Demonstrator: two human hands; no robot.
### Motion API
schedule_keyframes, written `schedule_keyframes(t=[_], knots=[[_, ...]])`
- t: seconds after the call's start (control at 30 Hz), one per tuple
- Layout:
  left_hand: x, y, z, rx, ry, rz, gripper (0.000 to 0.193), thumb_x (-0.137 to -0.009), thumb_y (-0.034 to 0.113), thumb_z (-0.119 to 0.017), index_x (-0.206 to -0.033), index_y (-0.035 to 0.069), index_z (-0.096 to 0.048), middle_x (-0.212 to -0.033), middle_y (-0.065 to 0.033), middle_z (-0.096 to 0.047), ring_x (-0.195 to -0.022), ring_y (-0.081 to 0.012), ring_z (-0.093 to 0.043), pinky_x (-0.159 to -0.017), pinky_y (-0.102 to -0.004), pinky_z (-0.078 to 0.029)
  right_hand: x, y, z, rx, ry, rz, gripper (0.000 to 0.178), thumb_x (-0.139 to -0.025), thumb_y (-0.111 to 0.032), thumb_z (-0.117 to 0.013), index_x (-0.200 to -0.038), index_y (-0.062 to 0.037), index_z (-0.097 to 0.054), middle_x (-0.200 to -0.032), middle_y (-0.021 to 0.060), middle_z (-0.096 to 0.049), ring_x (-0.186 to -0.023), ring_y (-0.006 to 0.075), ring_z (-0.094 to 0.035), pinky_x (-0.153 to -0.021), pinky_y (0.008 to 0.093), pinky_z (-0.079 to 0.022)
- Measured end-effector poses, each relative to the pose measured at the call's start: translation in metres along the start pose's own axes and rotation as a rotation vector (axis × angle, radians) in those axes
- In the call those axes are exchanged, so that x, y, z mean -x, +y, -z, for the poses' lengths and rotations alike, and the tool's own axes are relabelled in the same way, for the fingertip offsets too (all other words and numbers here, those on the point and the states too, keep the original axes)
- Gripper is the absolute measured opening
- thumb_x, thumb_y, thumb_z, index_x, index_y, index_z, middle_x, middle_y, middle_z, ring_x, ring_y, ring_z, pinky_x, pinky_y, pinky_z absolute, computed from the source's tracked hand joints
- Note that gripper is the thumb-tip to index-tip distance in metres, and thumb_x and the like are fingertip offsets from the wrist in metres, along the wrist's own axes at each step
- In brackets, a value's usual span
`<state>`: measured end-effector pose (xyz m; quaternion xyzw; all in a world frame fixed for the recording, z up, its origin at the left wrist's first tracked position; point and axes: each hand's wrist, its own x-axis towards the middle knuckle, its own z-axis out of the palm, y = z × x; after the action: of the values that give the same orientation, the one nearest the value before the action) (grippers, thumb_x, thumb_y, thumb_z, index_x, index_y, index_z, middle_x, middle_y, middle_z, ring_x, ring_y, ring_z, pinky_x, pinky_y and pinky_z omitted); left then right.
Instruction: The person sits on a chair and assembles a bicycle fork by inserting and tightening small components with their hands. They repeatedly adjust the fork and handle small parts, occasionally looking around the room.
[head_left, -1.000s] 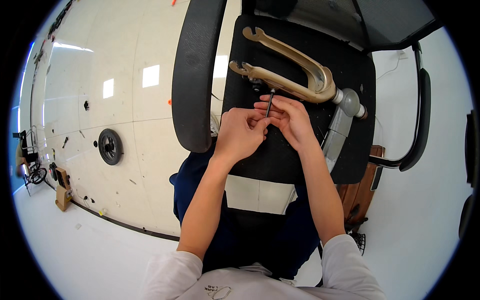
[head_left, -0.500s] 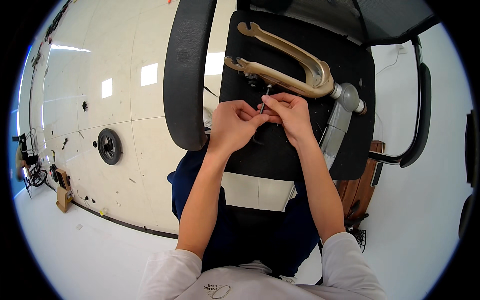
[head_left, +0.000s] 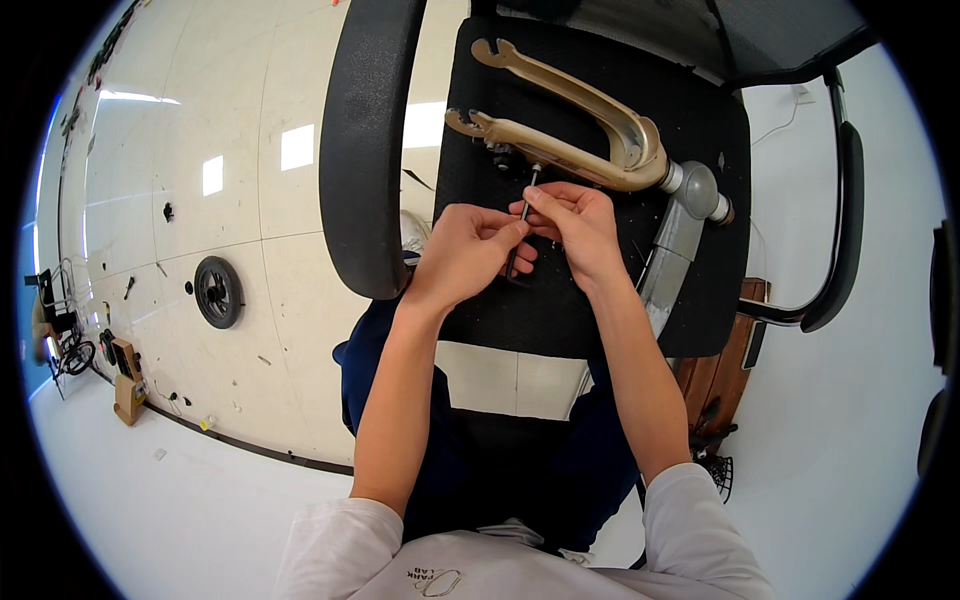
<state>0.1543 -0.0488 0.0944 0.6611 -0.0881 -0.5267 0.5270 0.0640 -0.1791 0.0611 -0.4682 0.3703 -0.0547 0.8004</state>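
A black hex key [head_left: 511, 264] slants up from its bent lower end to the side of a tan two-legged wheel fork [head_left: 570, 160]. Its tip meets a bolt on the near leg. My left hand [head_left: 465, 250] pinches the key's shaft between thumb and fingers. Higher up, close to the bolt, my right hand [head_left: 573, 222] also has its fingertips on the shaft. The fork lies on the black seat [head_left: 560, 325] of an armchair, its slotted ends toward the left. At its other end it joins a grey metal joint and tube [head_left: 668, 265].
The chair's padded left armrest [head_left: 362, 150] stands close beside my left hand, and its right armrest [head_left: 848, 220] is farther off. On the tiled floor lie a black wheel [head_left: 218, 292] and several small parts. A brown case [head_left: 715, 390] is behind the chair's right side.
Both hands stay on the hex key. My left fingers have shifted and opened slightly lower on the shaft, and the key's bent end has turned a little. The view has shifted slightly.
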Motion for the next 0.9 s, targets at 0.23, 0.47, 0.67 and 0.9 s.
schedule_keyframes(t=[0.23, 0.47, 0.67, 0.9], knots=[[0.001, -0.002, -0.002, -0.012, 0.097, -0.028, 0.018, -0.085, 0.008, -0.066, -0.092, -0.009, -0.066, -0.073, -0.0114, -0.067, -0.060, -0.0127, -0.064, -0.054, -0.0218, -0.050, 0.002, -0.006, -0.007, 0.049, 0.002, 0.002, 0.021, -0.086, -0.012, -0.066, -0.094, 0.0080, -0.063, -0.086, 0.0161, -0.069, -0.073, 0.0157, -0.067, -0.067, 0.0259, -0.055], [0.000, -0.002, -0.007, -0.103, 0.151, -0.055, 0.020, -0.084, 0.012, -0.068, -0.090, -0.006, -0.067, -0.071, -0.0101, -0.067, -0.057, -0.0115, -0.063, -0.050, -0.0213, -0.049, 0.000, -0.005, -0.005, 0.077, -0.039, 0.011, 0.022, -0.089, -0.013, -0.062, -0.098, 0.0074, -0.063, -0.090, 0.0158, -0.069, -0.076, 0.0162, -0.067, -0.069, 0.0262, -0.054], [0.004, 0.002, -0.003, 0.112, -0.010, 0.077, 0.021, -0.090, 0.013, -0.059, -0.093, -0.006, -0.067, -0.077, -0.0105, -0.068, -0.065, -0.0132, -0.065, -0.058, -0.0229, -0.051, 0.001, -0.003, -0.003, -0.034, -0.104, -0.022, 0.026, -0.092, -0.016, -0.057, -0.104, 0.0067, -0.062, -0.095, 0.0162, -0.068, -0.084, 0.0181, -0.067, -0.077, 0.0279, -0.053], [0.005, 0.003, -0.003, 0.028, 0.099, 0.045, 0.019, -0.087, 0.010, -0.063, -0.096, -0.007, -0.068, -0.075, -0.0117, -0.067, -0.062, -0.0132, -0.064, -0.056, -0.0223, -0.051, 0.001, -0.007, -0.005, 0.001, -0.106, -0.017, 0.026, -0.091, -0.016, -0.060, -0.101, 0.0069, -0.062, -0.092, 0.0153, -0.068, -0.080, 0.0171, -0.067, -0.072, 0.0264, -0.054]])
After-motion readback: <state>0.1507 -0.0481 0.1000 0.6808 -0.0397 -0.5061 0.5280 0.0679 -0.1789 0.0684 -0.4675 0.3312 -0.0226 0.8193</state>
